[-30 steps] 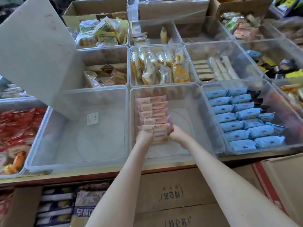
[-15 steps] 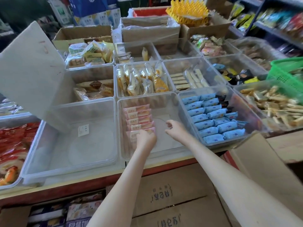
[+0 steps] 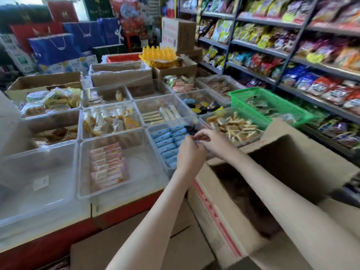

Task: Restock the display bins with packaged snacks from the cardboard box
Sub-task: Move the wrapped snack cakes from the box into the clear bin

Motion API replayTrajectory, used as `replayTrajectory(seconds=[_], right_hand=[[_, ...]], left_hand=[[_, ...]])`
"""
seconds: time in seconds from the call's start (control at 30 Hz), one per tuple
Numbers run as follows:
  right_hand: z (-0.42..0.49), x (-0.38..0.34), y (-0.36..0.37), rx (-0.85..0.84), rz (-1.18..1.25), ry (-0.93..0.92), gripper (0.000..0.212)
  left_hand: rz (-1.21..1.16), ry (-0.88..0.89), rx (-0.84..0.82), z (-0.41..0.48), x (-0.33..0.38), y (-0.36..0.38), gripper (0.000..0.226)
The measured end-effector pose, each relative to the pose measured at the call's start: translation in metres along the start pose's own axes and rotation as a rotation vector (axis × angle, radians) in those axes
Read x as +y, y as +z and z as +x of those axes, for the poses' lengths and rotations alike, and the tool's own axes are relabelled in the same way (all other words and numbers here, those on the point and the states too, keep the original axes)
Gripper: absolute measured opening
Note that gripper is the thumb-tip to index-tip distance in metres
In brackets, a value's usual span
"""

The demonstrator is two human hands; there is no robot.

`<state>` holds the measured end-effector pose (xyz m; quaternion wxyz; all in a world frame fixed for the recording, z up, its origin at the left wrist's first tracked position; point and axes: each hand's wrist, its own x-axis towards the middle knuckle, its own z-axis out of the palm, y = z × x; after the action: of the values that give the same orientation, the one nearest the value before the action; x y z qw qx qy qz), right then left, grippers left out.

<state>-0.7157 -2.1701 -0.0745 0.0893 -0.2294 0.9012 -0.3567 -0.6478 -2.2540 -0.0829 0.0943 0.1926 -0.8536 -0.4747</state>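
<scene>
Now I am holding my left hand (image 3: 191, 152) and right hand (image 3: 212, 142) together above the near right corner of the blue-packet bin (image 3: 148, 130), fingers (image 3: 200, 133) curling inward; blur is hiding whether they are pinching anything. The pink snack packets (image 3: 108, 164) are lying in a row along the left side of the clear bin (image 3: 148, 168), and the cardboard box (image 3: 214, 211) is gaping open at near right, its inside too dark to read. I am judging the risk to be a forearm snagging the bin rim or box flap (image 3: 303, 152) while reaching down, dragging blue packets (image 3: 165, 142) out. Bare bin floor right of the pink row is offering room.
</scene>
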Motion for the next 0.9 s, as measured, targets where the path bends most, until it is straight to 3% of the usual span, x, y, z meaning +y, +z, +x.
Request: replayTrajectory(seconds=[0.1,0.33,0.57,0.7,0.9], right_hand=[[-0.036,0.050,-0.053,0.015,0.022,-0.005,0.021],[-0.099,0.187,-0.135,-0.039,0.007,0.152,0.019],[-0.089,0.275,-0.138,-0.188,-0.104,0.288,0.028],[-0.063,0.311,-0.120,-0.273,-0.128,0.352,0.025],[-0.014,0.351,-0.079,-0.444,-0.145,0.445,0.020]], left_hand=[[-0.003,0.060,0.030,-0.026,0.041,0.053,0.025],[0.100,0.003,-0.135,-0.060,0.094,0.174,0.031],[0.284,-0.219,-0.270,-0.031,0.052,0.247,0.032],[0.309,-0.383,-0.269,-0.006,0.016,0.279,0.034],[0.243,-0.483,-0.262,0.014,-0.065,0.322,0.028]])
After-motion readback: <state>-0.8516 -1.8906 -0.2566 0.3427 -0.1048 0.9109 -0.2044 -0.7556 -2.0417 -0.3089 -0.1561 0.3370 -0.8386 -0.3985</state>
